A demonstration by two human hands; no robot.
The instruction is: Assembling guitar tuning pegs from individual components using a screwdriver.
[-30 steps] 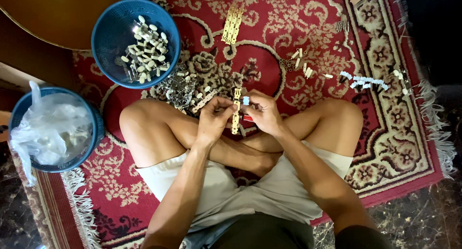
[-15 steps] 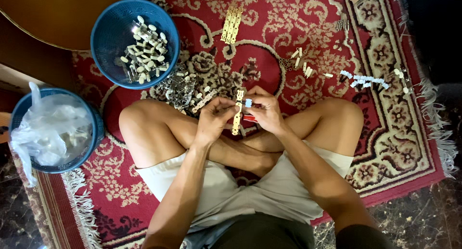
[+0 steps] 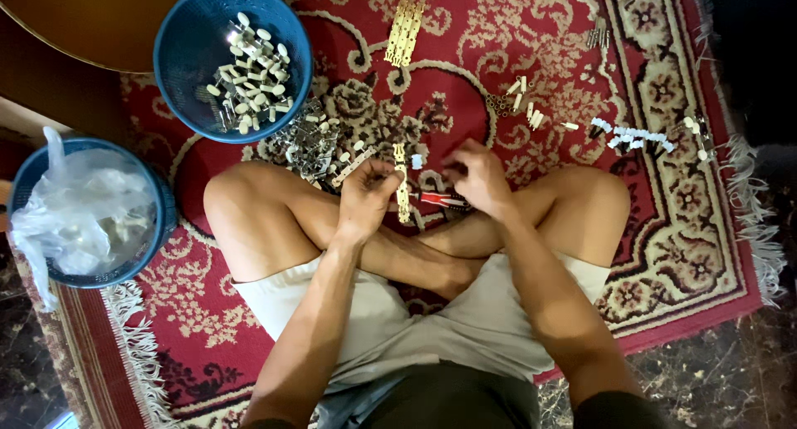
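I sit cross-legged on a red patterned rug (image 3: 531,56). My left hand (image 3: 365,198) grips a narrow gold metal strip (image 3: 403,195) held upright above my shins. My right hand (image 3: 477,178) hovers just right of the strip with fingers curled; whether it pinches a small part is hidden. A red-handled tool (image 3: 440,199) lies across my leg under the right hand. A small pale blue piece (image 3: 417,161) sits beside the strip's top. A heap of small metal parts (image 3: 315,143) lies just beyond my left knee.
A blue basket (image 3: 178,72) holding several cream knobs stands at the far left. Another blue basket (image 3: 162,213) with a clear plastic bag sits left of my knee. More gold strips (image 3: 404,32) lie farther out, and loose white pieces (image 3: 635,136) lie to the right.
My right hand has come off the top of the gold strip and moved slightly right. The left hand keeps holding the strip in the same place.
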